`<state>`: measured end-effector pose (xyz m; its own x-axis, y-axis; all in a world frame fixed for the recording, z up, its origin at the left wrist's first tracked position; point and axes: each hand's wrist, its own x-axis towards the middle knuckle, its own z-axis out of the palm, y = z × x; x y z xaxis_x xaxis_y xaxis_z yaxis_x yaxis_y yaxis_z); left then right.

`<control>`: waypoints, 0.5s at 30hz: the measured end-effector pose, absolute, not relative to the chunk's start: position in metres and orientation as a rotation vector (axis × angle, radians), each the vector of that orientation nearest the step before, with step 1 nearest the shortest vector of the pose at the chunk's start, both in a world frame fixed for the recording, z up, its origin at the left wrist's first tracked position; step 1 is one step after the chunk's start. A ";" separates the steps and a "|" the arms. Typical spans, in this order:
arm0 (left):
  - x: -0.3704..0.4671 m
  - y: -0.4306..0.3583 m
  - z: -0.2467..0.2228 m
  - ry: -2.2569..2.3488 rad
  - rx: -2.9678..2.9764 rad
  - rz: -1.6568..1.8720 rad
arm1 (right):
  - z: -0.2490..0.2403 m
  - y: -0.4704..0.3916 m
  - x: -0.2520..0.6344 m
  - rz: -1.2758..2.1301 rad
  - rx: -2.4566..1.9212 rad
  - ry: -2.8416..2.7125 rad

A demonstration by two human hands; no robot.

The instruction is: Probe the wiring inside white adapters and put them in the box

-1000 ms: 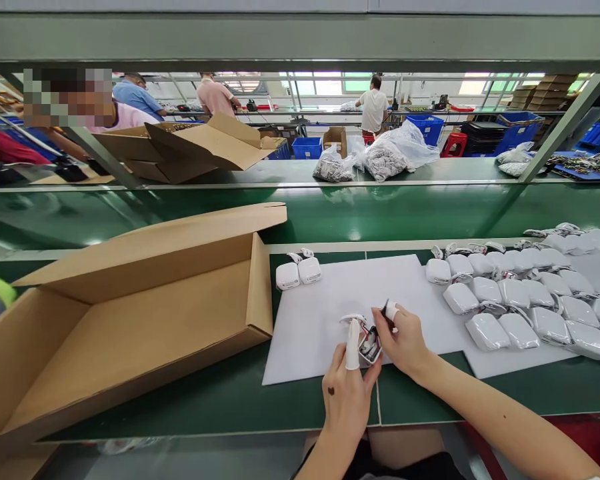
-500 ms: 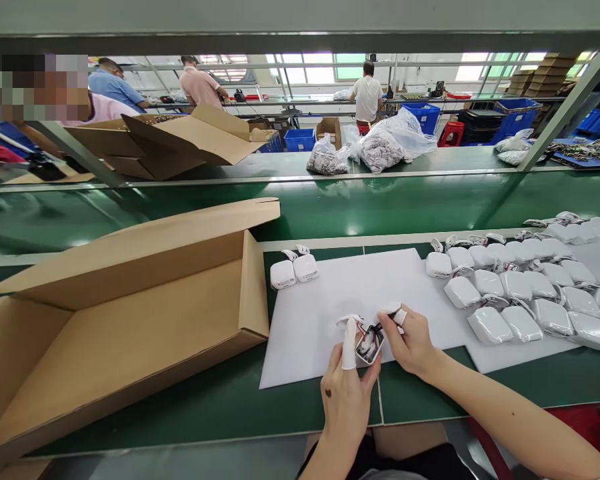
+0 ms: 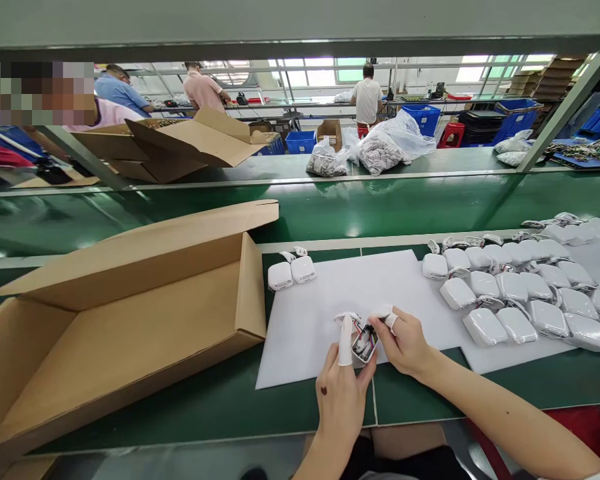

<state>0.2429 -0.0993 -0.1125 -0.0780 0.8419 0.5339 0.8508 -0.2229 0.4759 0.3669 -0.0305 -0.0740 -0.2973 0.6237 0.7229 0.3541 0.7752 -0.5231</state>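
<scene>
My left hand (image 3: 344, 383) is closed around a small white plastic housing (image 3: 364, 345), holding it over the front of a white foam sheet (image 3: 300, 333). The housing's open side faces me and shows dark parts and several coloured wires. A thin white curved piece (image 3: 347, 316) lies at its far left, by my covered left index finger. My right hand (image 3: 405, 340) is closed in a pinch at the housing's upper right corner. What its fingertips grip is hidden. White finger cots cover both index fingers. Two white housings (image 3: 291, 272) sit at the sheet's far left corner.
Rows of white housings (image 3: 513, 287) with wired pieces fill the sheets to the right. A large open cardboard box (image 3: 145, 293) stands on the left of the green bench. Behind are plastic bags (image 3: 380, 150), another carton (image 3: 190, 140) and several people at other benches.
My right hand has moved a little left, closer against the housing's corner. My left hand keeps its hold. The whole view has shifted slightly.
</scene>
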 end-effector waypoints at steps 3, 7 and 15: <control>0.243 -0.099 -0.113 -1.944 -2.103 -1.244 | -0.074 -0.030 0.368 0.325 -0.750 -1.938; 0.242 -0.098 -0.116 -1.979 -2.090 -1.267 | -0.074 -0.026 0.369 0.219 -0.871 -2.059; 0.243 -0.098 -0.113 -1.971 -2.131 -1.282 | -0.078 -0.024 0.366 0.125 -0.899 -2.132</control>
<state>0.2426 -0.0983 -0.1125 -0.0976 0.8469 0.5227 0.8211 -0.2283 0.5232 0.3660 -0.0240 -0.0776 -0.4259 0.6388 0.6407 0.5597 0.7424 -0.3681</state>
